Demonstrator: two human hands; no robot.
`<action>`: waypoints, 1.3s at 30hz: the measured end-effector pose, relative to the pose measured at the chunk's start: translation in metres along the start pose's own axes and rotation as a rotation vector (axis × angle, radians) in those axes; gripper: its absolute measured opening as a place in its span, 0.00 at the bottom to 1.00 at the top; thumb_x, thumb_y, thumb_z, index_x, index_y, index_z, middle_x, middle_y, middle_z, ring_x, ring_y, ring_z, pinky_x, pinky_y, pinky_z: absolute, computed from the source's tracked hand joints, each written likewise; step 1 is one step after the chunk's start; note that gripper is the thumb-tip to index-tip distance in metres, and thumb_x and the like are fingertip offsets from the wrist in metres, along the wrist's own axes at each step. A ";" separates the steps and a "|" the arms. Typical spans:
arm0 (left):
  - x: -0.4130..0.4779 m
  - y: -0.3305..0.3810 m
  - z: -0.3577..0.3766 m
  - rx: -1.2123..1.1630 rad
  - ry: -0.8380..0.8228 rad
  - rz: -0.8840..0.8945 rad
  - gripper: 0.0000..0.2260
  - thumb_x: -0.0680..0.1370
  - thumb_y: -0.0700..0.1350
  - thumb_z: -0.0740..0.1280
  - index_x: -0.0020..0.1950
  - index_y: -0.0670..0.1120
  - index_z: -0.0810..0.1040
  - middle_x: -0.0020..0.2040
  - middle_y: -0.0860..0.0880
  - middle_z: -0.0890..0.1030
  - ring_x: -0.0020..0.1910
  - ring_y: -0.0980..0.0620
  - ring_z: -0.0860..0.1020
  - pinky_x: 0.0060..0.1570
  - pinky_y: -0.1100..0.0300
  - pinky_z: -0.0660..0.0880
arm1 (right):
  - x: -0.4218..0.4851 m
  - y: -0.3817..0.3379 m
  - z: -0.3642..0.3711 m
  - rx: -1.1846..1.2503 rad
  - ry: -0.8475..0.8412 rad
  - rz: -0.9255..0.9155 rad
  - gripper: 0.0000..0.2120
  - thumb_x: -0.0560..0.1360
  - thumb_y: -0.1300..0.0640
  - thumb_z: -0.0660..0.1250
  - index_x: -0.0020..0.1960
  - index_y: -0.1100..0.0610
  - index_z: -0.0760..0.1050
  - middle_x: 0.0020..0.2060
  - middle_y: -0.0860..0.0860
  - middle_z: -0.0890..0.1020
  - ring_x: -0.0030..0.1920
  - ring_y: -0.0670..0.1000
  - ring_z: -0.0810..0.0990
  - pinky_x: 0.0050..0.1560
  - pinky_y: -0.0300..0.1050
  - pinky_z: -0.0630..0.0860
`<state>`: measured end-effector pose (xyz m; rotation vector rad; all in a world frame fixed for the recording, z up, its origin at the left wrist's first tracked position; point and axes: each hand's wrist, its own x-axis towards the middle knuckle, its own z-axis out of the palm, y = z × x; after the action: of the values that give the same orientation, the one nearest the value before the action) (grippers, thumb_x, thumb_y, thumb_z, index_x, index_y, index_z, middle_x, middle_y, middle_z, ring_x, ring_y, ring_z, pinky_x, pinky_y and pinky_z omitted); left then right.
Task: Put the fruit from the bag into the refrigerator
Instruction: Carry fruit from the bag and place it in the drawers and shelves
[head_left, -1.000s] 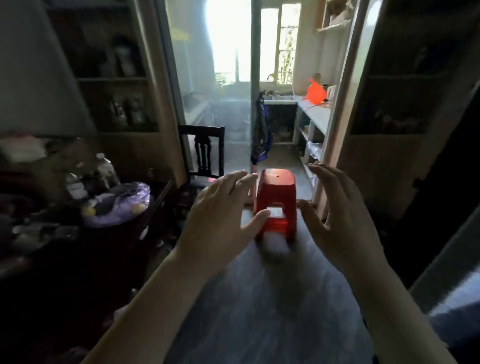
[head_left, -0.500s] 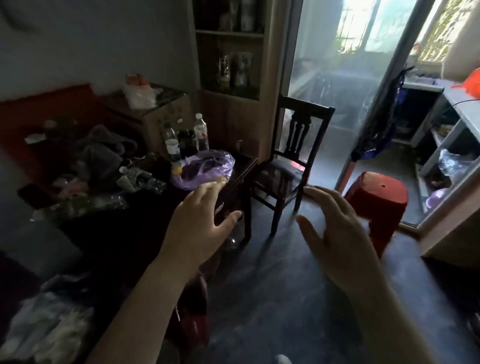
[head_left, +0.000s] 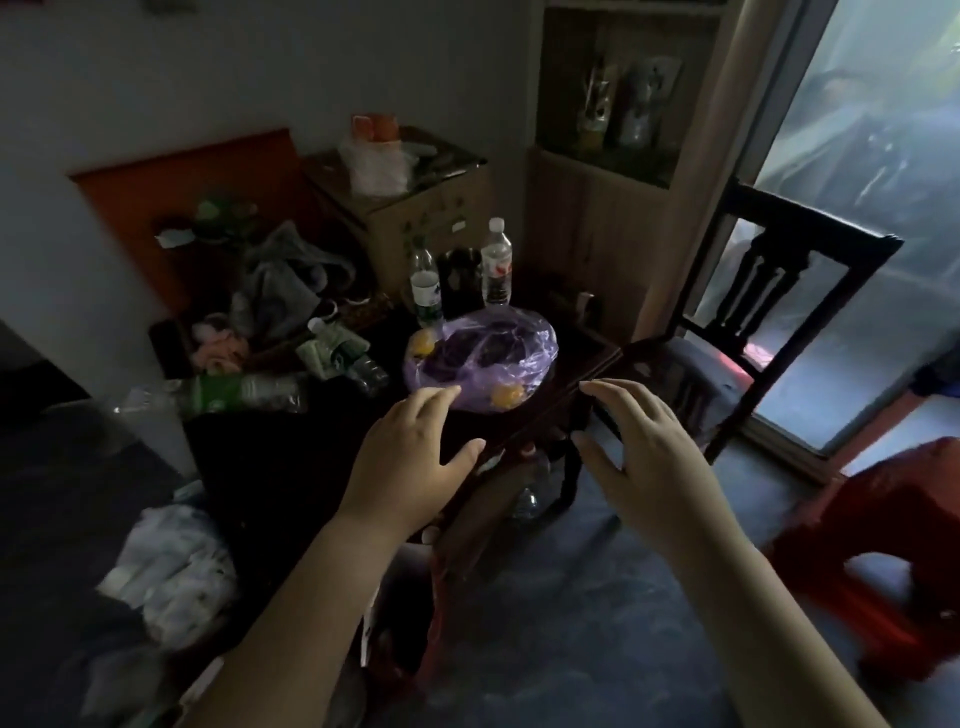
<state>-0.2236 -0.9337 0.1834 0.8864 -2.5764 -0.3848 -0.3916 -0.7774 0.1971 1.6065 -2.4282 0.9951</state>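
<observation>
The purple bag (head_left: 480, 358), with yellow fruit (head_left: 505, 396) visible inside, lay on the desk (head_left: 589, 371) near its right edge, in front of 2 upright bottles (head_left: 496, 270), while the left hand (head_left: 410, 467) and right hand (head_left: 641, 452) hovered before it, fingers (head_left: 434, 399) apart and holding nothing.

The bag (head_left: 480, 358) is thin, glossy purple plastic, crinkled and half see-through. The desk (head_left: 587, 374) is dark polished wood, like the chair (head_left: 779, 291). The bottles (head_left: 496, 267) are clear plastic. The stool (head_left: 883, 551) is shiny red plastic. The box (head_left: 415, 218) is matt cardboard.
</observation>
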 end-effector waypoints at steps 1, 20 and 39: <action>0.007 -0.005 0.004 0.002 -0.007 -0.022 0.28 0.75 0.61 0.60 0.71 0.47 0.67 0.67 0.49 0.71 0.66 0.51 0.69 0.62 0.57 0.67 | 0.014 0.007 0.012 0.009 -0.031 -0.006 0.21 0.75 0.52 0.66 0.66 0.55 0.71 0.62 0.50 0.75 0.63 0.50 0.72 0.60 0.38 0.66; 0.242 -0.168 0.149 -0.041 -0.348 -0.171 0.21 0.79 0.52 0.61 0.70 0.46 0.68 0.67 0.50 0.71 0.66 0.50 0.68 0.60 0.57 0.67 | 0.261 0.126 0.240 0.027 -0.383 0.188 0.11 0.77 0.60 0.61 0.57 0.56 0.77 0.53 0.52 0.80 0.52 0.55 0.79 0.48 0.46 0.74; 0.316 -0.248 0.229 0.075 -0.420 -0.123 0.27 0.78 0.51 0.61 0.74 0.42 0.60 0.75 0.42 0.61 0.75 0.45 0.55 0.74 0.51 0.51 | 0.244 0.171 0.298 -0.102 -0.592 0.133 0.13 0.63 0.49 0.73 0.47 0.49 0.81 0.43 0.45 0.79 0.47 0.51 0.78 0.42 0.42 0.75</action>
<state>-0.4231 -1.2932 -0.0271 1.0923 -2.9399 -0.5652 -0.5611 -1.0935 -0.0242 1.9384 -2.9214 0.4272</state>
